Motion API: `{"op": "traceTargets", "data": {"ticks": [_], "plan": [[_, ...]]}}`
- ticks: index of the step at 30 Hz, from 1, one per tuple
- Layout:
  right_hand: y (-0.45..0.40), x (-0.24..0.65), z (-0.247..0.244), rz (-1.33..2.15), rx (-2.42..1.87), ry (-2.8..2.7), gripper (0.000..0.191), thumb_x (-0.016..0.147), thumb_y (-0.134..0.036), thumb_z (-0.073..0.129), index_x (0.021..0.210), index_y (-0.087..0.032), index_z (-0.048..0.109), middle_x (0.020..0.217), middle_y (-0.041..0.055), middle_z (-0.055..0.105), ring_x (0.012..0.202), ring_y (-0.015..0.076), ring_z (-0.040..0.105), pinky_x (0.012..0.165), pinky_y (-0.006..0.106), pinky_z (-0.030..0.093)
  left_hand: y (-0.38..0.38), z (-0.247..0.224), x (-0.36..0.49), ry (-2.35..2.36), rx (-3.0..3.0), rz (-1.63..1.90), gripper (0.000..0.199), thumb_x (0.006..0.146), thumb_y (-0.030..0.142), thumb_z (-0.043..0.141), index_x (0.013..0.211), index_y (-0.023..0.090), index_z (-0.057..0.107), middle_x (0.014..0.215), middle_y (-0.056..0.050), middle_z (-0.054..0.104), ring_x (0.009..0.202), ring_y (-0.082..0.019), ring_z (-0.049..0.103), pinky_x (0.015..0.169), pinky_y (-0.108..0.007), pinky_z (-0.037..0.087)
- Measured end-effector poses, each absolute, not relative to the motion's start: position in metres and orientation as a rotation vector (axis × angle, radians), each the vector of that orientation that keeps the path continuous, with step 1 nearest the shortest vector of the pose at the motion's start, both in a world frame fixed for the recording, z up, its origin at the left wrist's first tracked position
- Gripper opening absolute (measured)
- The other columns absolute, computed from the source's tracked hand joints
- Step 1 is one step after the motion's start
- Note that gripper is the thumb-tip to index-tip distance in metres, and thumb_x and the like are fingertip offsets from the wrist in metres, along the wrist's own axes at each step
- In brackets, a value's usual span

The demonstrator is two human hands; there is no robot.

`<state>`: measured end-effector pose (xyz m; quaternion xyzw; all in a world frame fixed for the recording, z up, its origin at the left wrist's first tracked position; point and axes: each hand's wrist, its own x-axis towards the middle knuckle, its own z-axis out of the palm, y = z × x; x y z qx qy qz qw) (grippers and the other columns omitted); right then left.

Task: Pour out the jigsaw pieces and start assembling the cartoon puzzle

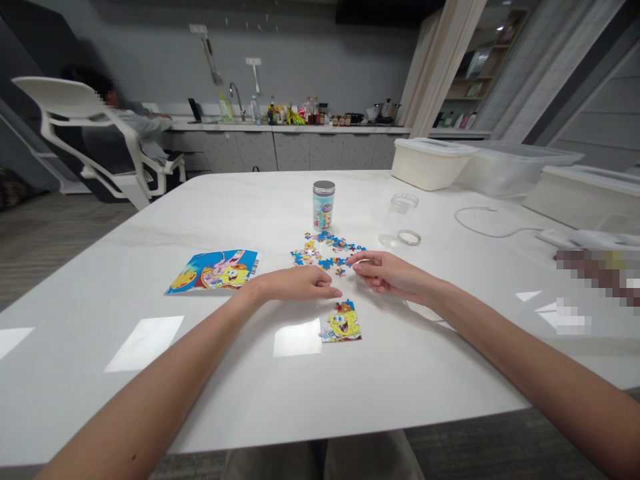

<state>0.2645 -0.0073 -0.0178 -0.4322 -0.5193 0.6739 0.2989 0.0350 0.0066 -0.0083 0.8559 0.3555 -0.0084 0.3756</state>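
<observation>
A partly assembled jigsaw puzzle [342,323] lies on the table in front of me, showing a yellow cartoon face. Just above it, my left hand [305,283] has curled fingers and its thumb out to the right; no piece shows in it. My right hand [383,272] reaches to the right edge of the loose puzzle pieces [327,251], index finger and thumb apart. One loose piece [341,272] lies just left of its fingertips. To the left lies the picture sheet [215,271] with cartoon figures. Behind the pieces stands a printed tin [323,207] with a silver lid.
A clear jar [399,217] and a ring-shaped lid [410,237] are right of the tin. Plastic bins [430,163] and a white cable [500,233] occupy the right side. A person sits by a white chair [90,110] at back left, near the kitchen counter [300,128].
</observation>
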Motion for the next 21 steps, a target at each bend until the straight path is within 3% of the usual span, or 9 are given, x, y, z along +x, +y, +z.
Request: {"op": "traceTargets", "data": {"ticks": [3,7,10,14,18,21], "plan": [[-0.0053,0.2664,-0.0195,1.746,-1.160,-1.404,0.028,0.072,-0.028,0.079,0.094,-0.016,0.067,0.082,0.0028,0.063,0.058,0.0059,0.046,0.047,0.021,0.034,0.0057,-0.0068,0.0351,0.898,2.174,-0.093,0.042,0.085,0.048,0.047,0.060,0.021,0.026,0.057,0.004,0.022,0.052,-0.011,0.021,0.051,-0.030,0.019],[-0.0044,0.2671,-0.0197,1.751,-1.140,-1.381,0.024,0.073,-0.024,0.078,0.095,-0.016,0.072,0.097,0.0086,0.068,0.080,0.0121,0.060,0.060,0.023,0.043,0.0045,-0.0017,0.0344,0.886,2.173,-0.109,0.029,0.077,0.028,0.045,0.057,0.021,0.025,0.057,0.004,0.021,0.053,-0.012,0.022,0.051,-0.030,0.020],[-0.0043,0.2670,-0.0202,1.739,-1.145,-1.376,0.021,0.071,-0.022,0.078,0.090,-0.016,0.075,0.090,0.0069,0.068,0.081,0.0123,0.058,0.069,0.025,0.044,0.0052,-0.0003,0.0331,0.811,2.177,-0.100,0.025,0.072,0.022,0.043,0.056,0.021,0.025,0.057,0.003,0.021,0.053,-0.012,0.022,0.051,-0.031,0.019],[-0.0042,0.2669,-0.0207,1.679,-1.191,-1.429,0.022,0.072,-0.029,0.077,0.089,-0.015,0.076,0.074,0.0019,0.062,0.066,0.0094,0.048,0.063,0.026,0.040,0.0052,-0.0029,0.0338,0.828,2.199,-0.084,0.029,0.074,0.025,0.045,0.058,0.021,0.022,0.058,0.004,0.020,0.052,-0.011,0.020,0.051,-0.031,0.018],[-0.0050,0.2648,-0.0182,1.726,-1.153,-1.387,0.021,0.076,-0.026,0.072,0.094,-0.014,0.074,0.081,0.0042,0.064,0.068,0.0104,0.050,0.063,0.025,0.040,0.0039,-0.0052,0.0349,0.934,2.173,-0.097,0.038,0.082,0.041,0.047,0.058,0.021,0.024,0.056,0.004,0.021,0.051,-0.011,0.021,0.050,-0.031,0.019],[-0.0051,0.2633,-0.0150,1.843,-1.123,-1.305,0.011,0.078,-0.025,0.065,0.082,-0.015,0.068,0.072,0.0029,0.061,0.060,0.0104,0.048,0.058,0.026,0.039,0.0034,-0.0028,0.0333,0.938,2.083,-0.049,0.032,0.081,0.034,0.041,0.056,0.021,0.027,0.057,0.002,0.027,0.053,-0.012,0.026,0.052,-0.031,0.023]]}}
